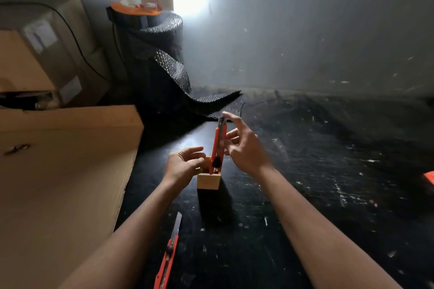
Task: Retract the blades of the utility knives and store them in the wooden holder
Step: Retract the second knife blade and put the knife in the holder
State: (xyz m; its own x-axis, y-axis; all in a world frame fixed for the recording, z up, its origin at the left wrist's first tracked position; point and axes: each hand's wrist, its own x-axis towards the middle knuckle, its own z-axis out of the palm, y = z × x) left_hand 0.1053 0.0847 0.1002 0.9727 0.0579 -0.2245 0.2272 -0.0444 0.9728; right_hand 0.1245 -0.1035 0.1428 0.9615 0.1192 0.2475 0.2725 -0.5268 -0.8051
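**One knife in the holder, one left on the worktop**

We see an orange utility knife [218, 148] standing upright in the wooden holder [209, 180], butt end down, its tip pointing up. A short grey length shows at the top; we cannot tell whether that is exposed blade. Our right hand [244, 150] is just beside the knife with its fingers [231, 118] spread apart, gripping nothing. Our left hand [184, 164] sits at the holder's left side, fingers loosely curled, seemingly steadying the block rather than clamped on it.

A second utility knife [168, 253] lies flat on the dark worktop [305, 195] nearer to us, its blade clearly extended. We judge it light, stiff and slim, with a smooth plastic body. The safe hold is around the orange handle near the black slider, well away from the sharp, snappable blade, thumb on the slider to draw it in.
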